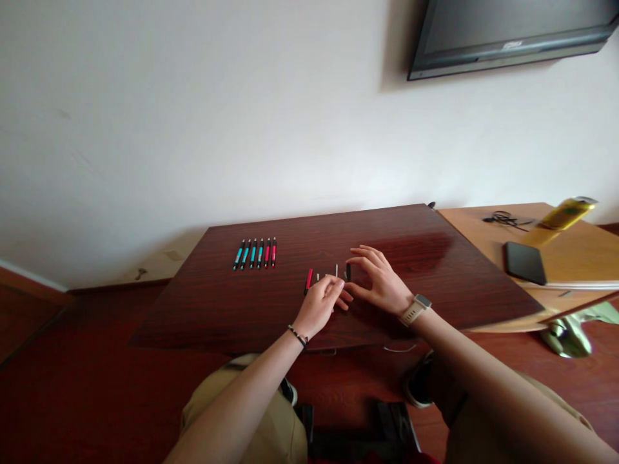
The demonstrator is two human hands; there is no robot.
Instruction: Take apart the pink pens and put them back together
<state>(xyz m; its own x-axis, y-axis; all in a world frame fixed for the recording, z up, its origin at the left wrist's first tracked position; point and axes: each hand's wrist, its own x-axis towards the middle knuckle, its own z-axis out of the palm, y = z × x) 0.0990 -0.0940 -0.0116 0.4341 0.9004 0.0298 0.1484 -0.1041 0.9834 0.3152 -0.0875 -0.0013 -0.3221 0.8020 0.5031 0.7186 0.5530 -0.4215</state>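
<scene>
My left hand [322, 301] is over the front middle of the dark table, its thumb and fingers pinched together; whatever they hold is too small to make out. Just left of it lies a red pen barrel [309, 278] with a black end. A small light pen part [318, 277] and a thin pale rod like a refill [337, 270] are beyond its fingers. My right hand [380, 276] is open, thumb and fingers apart around a black pen part [348, 272]; contact is unclear. To the left, several blue pens [252, 253] and two red pens [271, 252] lie in a row.
The dark wooden table [203, 309] stands against a white wall. At right, a lighter desk [469, 229] bears a black phone-like slab [525, 263], a black cable [505, 220] and a yellow can [563, 214]. A television [512, 32] hangs above.
</scene>
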